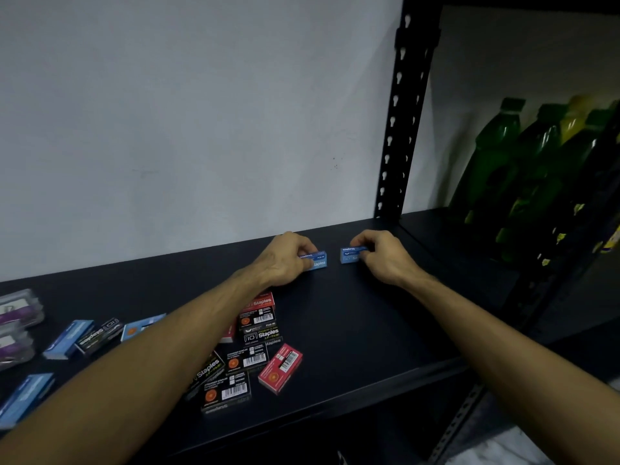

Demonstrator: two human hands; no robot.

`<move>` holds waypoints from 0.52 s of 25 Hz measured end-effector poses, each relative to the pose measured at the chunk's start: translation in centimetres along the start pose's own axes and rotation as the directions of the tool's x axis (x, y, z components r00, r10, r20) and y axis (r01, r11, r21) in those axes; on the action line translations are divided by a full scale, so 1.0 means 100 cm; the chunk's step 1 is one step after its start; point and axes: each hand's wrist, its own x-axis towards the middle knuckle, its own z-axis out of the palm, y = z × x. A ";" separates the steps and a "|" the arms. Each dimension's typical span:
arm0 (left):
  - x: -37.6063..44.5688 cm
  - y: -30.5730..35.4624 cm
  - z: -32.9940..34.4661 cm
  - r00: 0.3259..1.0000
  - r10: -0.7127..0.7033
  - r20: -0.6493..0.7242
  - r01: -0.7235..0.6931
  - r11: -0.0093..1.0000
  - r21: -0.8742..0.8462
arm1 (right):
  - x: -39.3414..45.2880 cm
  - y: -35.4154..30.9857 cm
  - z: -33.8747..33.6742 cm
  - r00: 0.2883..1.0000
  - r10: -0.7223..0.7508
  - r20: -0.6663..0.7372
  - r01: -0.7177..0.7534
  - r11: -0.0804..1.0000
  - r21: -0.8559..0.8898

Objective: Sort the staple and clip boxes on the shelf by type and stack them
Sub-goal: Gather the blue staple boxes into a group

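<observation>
On the black shelf (362,317), near its back, my left hand (285,260) grips a blue staples box (318,260). A short gap to the right, my right hand (379,255) pinches a second blue staples box (349,255). Both boxes rest on the shelf, apart from each other. Under my left forearm lies a loose heap of black staples boxes (246,359) and red staples boxes (280,367). More blue boxes (67,338) and a black box (100,335) lie at the left.
Clear plastic boxes with purple contents (16,310) sit at the far left edge. A black perforated upright (399,129) divides the shelf from the bay on the right, where green bottles (503,156) stand. A white wall is behind the shelf.
</observation>
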 end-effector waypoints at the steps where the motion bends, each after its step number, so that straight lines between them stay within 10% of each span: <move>1: 0.003 0.001 0.003 1.000 0.002 -0.012 -0.002 1.000 -0.001 | 0.002 0.002 0.001 1.000 -0.006 0.003 0.006 1.000 -0.005; 13: 0.020 0.006 0.018 0.997 0.071 -0.036 -0.071 0.997 -0.013 | 0.014 0.012 -0.006 1.000 -0.024 0.012 0.024 0.999 -0.025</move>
